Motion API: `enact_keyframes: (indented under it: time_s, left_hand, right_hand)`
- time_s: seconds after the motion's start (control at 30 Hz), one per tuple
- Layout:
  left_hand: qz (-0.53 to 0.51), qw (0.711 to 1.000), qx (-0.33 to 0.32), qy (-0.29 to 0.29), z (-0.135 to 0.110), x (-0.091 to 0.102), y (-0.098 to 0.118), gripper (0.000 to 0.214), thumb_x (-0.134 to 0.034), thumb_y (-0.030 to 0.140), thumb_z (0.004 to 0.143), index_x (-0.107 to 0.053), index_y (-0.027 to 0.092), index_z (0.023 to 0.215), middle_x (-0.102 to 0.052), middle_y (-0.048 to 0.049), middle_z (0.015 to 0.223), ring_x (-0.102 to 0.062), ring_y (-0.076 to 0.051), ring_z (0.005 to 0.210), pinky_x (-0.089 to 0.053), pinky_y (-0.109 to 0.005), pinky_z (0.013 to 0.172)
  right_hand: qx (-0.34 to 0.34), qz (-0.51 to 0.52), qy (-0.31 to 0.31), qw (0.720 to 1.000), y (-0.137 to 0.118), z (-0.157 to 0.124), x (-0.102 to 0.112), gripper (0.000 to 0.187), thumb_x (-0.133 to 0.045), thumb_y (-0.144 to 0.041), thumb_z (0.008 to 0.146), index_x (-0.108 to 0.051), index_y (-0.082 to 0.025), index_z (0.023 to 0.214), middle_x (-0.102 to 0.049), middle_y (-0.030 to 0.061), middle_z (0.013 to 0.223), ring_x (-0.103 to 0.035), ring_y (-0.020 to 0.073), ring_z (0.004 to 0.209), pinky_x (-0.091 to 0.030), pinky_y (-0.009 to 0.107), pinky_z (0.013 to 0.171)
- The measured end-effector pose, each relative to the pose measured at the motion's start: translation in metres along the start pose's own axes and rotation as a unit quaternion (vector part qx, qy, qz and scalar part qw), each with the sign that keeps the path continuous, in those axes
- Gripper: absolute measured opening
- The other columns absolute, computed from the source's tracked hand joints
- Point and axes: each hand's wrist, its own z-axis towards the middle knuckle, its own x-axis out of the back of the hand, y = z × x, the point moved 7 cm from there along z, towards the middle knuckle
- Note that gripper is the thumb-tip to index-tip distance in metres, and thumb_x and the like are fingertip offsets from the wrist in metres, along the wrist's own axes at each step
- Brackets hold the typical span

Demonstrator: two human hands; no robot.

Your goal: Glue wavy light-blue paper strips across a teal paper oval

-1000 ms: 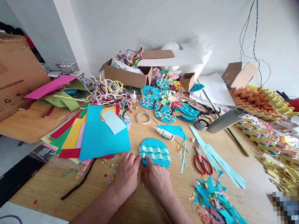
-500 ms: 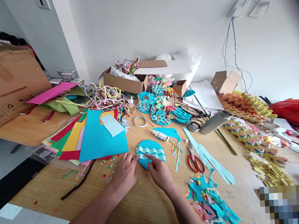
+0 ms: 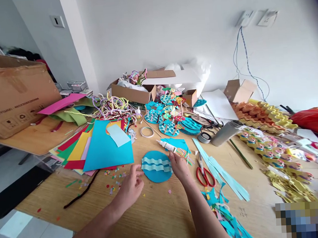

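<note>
A round blue paper disc (image 3: 154, 173) lies on the wooden table (image 3: 159, 218), with two pale wavy strips (image 3: 154, 162) across its upper half. My left hand (image 3: 130, 186) rests just left of the disc, fingers loosely curled, fingertips near its edge. At the disc's right edge my right hand (image 3: 179, 166) has its fingers bent down on the ends of the wavy strips. A small white glue bottle (image 3: 166, 145) lies just beyond the disc. Red-handled scissors (image 3: 204, 175) lie right of my right hand.
Sheets of coloured paper (image 3: 102, 147) are stacked at the left, with tangled pipe cleaners (image 3: 111, 103) behind. Finished blue discs (image 3: 172, 120), a tape roll (image 3: 147, 131), a steel flask (image 3: 225, 132), cardboard boxes (image 3: 132, 92) and paper scraps (image 3: 225, 218) crowd the table. A large cardboard box (image 3: 16, 94) stands far left.
My right hand has slid from the disc's lower left to its right edge. The left hand has drawn back slightly. The view has tilted up.
</note>
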Motion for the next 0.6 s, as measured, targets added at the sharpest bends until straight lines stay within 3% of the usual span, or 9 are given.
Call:
enact_keyframes:
  time_s: [0.1,0.2,0.3,0.43,0.53,0.6]
  left_hand:
    - [-0.112,0.993,0.045,0.016,0.002,-0.002,-0.007,0.058,-0.048,0.014,0.072,-0.037,0.019,0.129,-0.062,-0.0129,0.119,-0.062,-0.016,0.085,-0.051,-0.033,0.074]
    - [-0.206,0.974,0.073,0.062,0.005,0.003,-0.01,0.06,-0.051,0.017,0.071,-0.041,0.018,0.13,-0.061,-0.013,0.122,-0.063,-0.018,0.094,-0.049,-0.036,0.085]
    - [-0.275,0.954,0.063,0.099,0.01,0.01,-0.004,0.056,-0.057,0.024,0.072,-0.045,0.018,0.127,-0.059,-0.0137,0.127,-0.061,-0.022,0.104,-0.046,-0.039,0.091]
    - [-0.314,0.942,0.057,0.106,0.02,0.013,0.004,0.059,-0.063,0.028,0.069,-0.046,0.017,0.125,-0.058,-0.0148,0.127,-0.058,-0.027,0.112,-0.046,-0.041,0.091]
    - [-0.331,0.939,0.053,0.08,0.027,0.012,0.01,0.06,-0.065,0.03,0.07,-0.047,0.016,0.125,-0.062,-0.0152,0.122,-0.058,-0.029,0.113,-0.045,-0.042,0.091]
    - [-0.334,0.939,0.048,0.069,0.031,0.014,0.014,0.059,-0.066,0.03,0.07,-0.049,0.016,0.125,-0.064,-0.0147,0.12,-0.057,-0.029,0.114,-0.043,-0.042,0.093]
  right_hand:
    - [-0.013,0.061,-0.009,0.998,0.012,-0.004,-0.003,0.049,-0.034,-0.052,0.089,-0.066,-0.014,0.088,-0.068,0.0107,0.082,-0.063,0.024,0.08,-0.046,0.034,0.072]
    - [-0.032,0.131,-0.009,0.991,0.023,-0.019,-0.002,0.061,-0.033,-0.061,0.086,-0.063,-0.011,0.103,-0.067,0.0114,0.088,-0.064,0.0225,0.079,-0.05,0.033,0.067]
    - [-0.08,0.277,-0.008,0.957,0.031,-0.042,-0.001,0.068,-0.047,-0.068,0.078,-0.06,-0.01,0.112,-0.066,0.0099,0.088,-0.065,0.021,0.079,-0.053,0.033,0.07]
    - [-0.132,0.438,-0.054,0.888,0.027,-0.07,-0.006,0.055,-0.068,-0.061,0.069,-0.066,-0.013,0.094,-0.061,0.0023,0.069,-0.06,0.0168,0.067,-0.052,0.03,0.066]
    - [-0.13,0.44,-0.112,0.881,0.018,-0.081,-0.01,0.046,-0.065,-0.06,0.074,-0.064,-0.014,0.071,-0.06,0.0012,0.06,-0.058,0.0146,0.057,-0.049,0.028,0.06]
    - [-0.131,0.439,-0.126,0.88,0.016,-0.085,-0.01,0.047,-0.065,-0.062,0.072,-0.062,-0.014,0.067,-0.061,0.0018,0.06,-0.058,0.0146,0.056,-0.049,0.028,0.06]
